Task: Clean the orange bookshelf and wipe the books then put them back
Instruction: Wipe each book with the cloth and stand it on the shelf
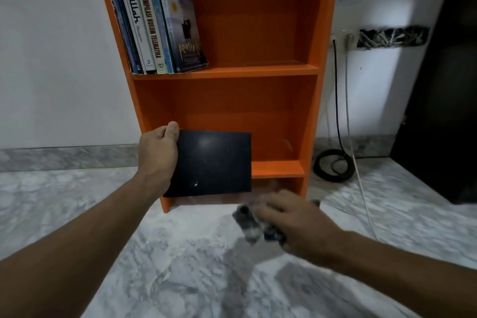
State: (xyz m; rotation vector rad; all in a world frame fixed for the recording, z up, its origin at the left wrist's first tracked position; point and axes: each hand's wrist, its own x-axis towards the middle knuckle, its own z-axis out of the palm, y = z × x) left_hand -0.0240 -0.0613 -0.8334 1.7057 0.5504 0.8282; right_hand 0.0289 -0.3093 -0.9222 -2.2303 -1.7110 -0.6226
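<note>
Step in hand, as judged: wiping of one book.

- Black book (214, 162): held at centre before the orange bookshelf (232, 71), its left edge pinched by the left hand (158, 155), thumb on top.
- Cloth (249, 224): at 5 o'clock from the book, bunched under the curled, blurred right hand (291, 222).
- Shelved books (154, 20): at 11 o'clock.

Next required: cloth to be brought onto the cover.

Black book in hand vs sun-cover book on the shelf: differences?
The black book is gripped by the left hand in front of the lower shelf; the sun-cover book stands on the upper shelf, leaning on other books. The black book's cover is plain with pale specks; the sun-cover book's carries a picture and lettering. Both are dark.
</note>
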